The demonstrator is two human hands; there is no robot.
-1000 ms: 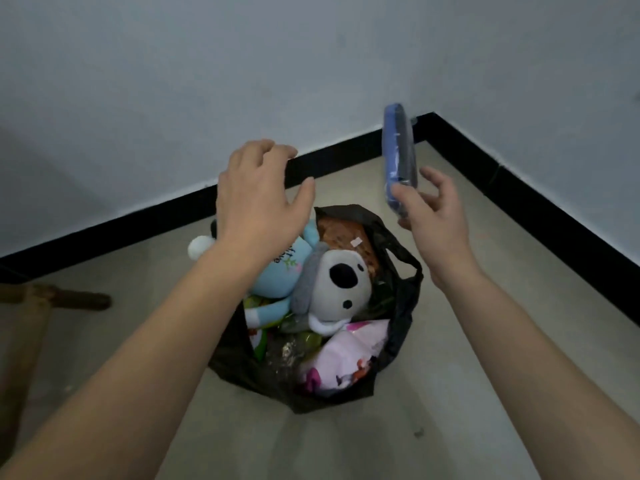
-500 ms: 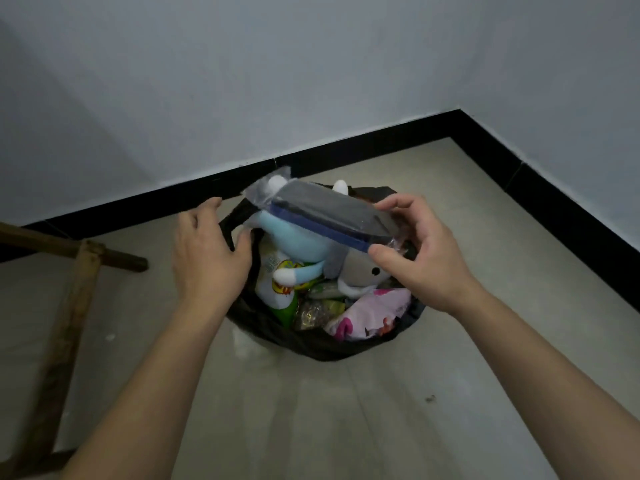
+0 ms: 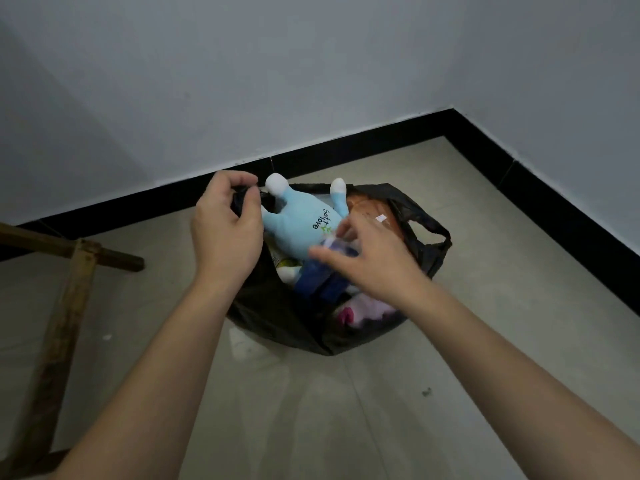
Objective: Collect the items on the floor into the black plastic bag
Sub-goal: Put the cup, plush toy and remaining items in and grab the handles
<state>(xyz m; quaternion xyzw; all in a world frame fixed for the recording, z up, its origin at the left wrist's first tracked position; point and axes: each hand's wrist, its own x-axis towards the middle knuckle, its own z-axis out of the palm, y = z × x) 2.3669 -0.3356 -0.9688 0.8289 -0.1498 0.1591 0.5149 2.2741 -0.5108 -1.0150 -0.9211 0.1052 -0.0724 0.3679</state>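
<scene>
The black plastic bag (image 3: 277, 306) stands open on the floor near the wall corner, stuffed full. A light blue plush toy (image 3: 301, 220) lies on top with its white feet pointing to the wall. My left hand (image 3: 225, 226) pinches the bag's left handle at the rim and holds it up. My right hand (image 3: 370, 258) is over the bag's middle, fingers spread and pressing a dark blue packet in clear wrap (image 3: 322, 278) down among the contents. A pink packet (image 3: 360, 311) and a brown item (image 3: 374, 209) show beside it.
A wooden frame (image 3: 72, 271) lies on the floor at the left. Black skirting (image 3: 519, 174) runs along both walls behind and right of the bag. Beige tiled floor (image 3: 346, 410) stretches in front, with a small dark speck (image 3: 426, 392).
The blue packet went from held upright in my right hand to lying across the bag, then down into it. My left hand moved from above the plush to gripping the bag's left handle.
</scene>
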